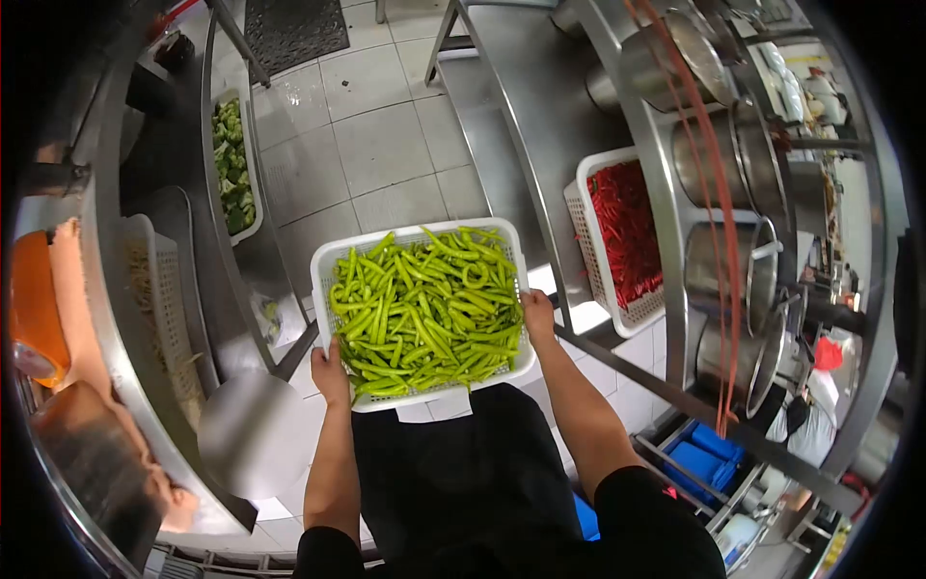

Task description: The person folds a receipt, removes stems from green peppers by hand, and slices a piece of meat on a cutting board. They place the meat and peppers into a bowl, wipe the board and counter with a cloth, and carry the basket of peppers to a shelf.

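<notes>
A white plastic basket [422, 232] full of long green chili peppers [424, 309] is held in front of my body, above the tiled floor. My left hand [331, 372] grips its left side near the front corner. On the opposite side, my right hand [537, 315] is closed around the edge. The fingers of both hands are partly hidden by the basket wall. Another white basket [584, 207] with red chili peppers [627, 232] stands on the metal shelf to the right of my right hand.
A white tray of broccoli [231, 164] sits on the left shelf, with another perforated basket [166, 289] closer in. Steel pots [723, 261] line the right rack, where red cords [712, 174] hang. A round grey lid-like surface [256, 434] lies at lower left. Floor tiles [381, 145] run between the shelves.
</notes>
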{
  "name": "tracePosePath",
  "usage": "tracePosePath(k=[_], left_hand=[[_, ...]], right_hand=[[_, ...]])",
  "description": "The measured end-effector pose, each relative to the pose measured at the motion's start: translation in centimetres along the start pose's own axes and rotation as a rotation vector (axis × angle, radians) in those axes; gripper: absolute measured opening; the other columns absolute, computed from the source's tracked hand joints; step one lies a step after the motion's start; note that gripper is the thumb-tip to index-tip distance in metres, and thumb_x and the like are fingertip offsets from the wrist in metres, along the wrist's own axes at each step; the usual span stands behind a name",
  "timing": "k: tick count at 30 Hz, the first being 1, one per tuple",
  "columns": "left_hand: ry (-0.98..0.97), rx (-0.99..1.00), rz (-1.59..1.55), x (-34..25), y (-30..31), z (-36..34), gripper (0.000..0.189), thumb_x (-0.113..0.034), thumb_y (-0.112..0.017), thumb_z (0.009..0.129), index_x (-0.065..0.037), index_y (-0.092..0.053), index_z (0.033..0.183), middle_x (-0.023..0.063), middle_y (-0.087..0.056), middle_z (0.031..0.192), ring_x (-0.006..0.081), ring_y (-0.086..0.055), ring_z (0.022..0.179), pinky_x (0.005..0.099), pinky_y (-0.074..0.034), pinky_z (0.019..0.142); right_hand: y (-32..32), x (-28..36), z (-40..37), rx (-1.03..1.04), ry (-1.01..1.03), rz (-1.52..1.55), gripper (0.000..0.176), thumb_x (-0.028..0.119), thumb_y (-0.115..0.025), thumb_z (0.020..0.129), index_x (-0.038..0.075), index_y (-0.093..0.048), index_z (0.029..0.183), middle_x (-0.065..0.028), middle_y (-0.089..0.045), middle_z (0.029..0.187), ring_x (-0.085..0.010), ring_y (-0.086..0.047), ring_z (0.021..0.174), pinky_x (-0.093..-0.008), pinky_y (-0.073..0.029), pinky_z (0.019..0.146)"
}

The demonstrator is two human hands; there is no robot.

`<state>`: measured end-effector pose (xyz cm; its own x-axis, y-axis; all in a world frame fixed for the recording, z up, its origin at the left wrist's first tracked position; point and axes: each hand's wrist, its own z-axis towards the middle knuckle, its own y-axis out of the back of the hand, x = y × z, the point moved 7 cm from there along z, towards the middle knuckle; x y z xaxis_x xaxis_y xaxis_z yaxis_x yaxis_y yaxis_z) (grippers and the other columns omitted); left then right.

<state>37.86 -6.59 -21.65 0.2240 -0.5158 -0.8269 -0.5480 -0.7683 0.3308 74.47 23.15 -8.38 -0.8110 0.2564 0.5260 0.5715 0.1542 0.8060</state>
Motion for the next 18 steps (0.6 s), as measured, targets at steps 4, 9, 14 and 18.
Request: tracePosePath(k=[4,9,14,18], left_hand=[[0.030,0.032,0.078,-2.2,-0.6,-0.4,0.048,-0.037,-0.062,0.088,0.000,-0.042,0.067,0.0094,-0.042,0.058,0.0202,-0.034,0.057,0.0369,-0.035,0.055],[0.027,0.053,0.212,-3.8,-2.4,0.8,0.047,-0.037,-0.063,0.088,0.002,-0.045,0.069,0.0122,-0.045,0.062,0.0208,-0.038,0.059,0.0361,-0.038,0.057],[0.104,0.085,0.243,-4.2,-4.3,0.8,0.042,-0.036,-0.063,0.088,0.001,-0.049,0.073,0.0093,-0.049,0.063,0.0178,-0.041,0.060,0.0345,-0.039,0.058],[0.055,0.118,0.147,-4.6,-5.9,-0.5,0.037,-0.034,-0.062,0.089,-0.001,-0.052,0.078,0.0071,-0.050,0.065,0.0156,-0.041,0.061,0.0332,-0.040,0.059]], right_hand=[[0.3,-1.2,-0.3,-0.032,-0.049,-0.140,0.035,0.031,-0.056,0.086,0.002,-0.063,0.104,-0.0180,-0.066,0.088,-0.0324,-0.063,0.083,-0.0388,-0.046,0.078],[-1.1,-4.2,-0.4,-0.018,-0.277,-0.214,0.052,0.039,-0.048,0.089,0.003,-0.050,0.127,-0.0206,-0.056,0.124,-0.0361,-0.051,0.116,-0.0387,-0.039,0.096],[-2.2,-8.4,0.2,-0.157,-0.229,-0.119,0.059,0.041,-0.045,0.092,-0.001,-0.044,0.133,-0.0234,-0.043,0.137,-0.0382,-0.040,0.127,-0.0365,-0.032,0.105],[-1.1,-4.6,-4.1,-0.028,-0.146,-0.227,0.059,0.041,-0.043,0.094,-0.005,-0.043,0.132,-0.0254,-0.041,0.138,-0.0394,-0.039,0.127,-0.0403,-0.031,0.106]])
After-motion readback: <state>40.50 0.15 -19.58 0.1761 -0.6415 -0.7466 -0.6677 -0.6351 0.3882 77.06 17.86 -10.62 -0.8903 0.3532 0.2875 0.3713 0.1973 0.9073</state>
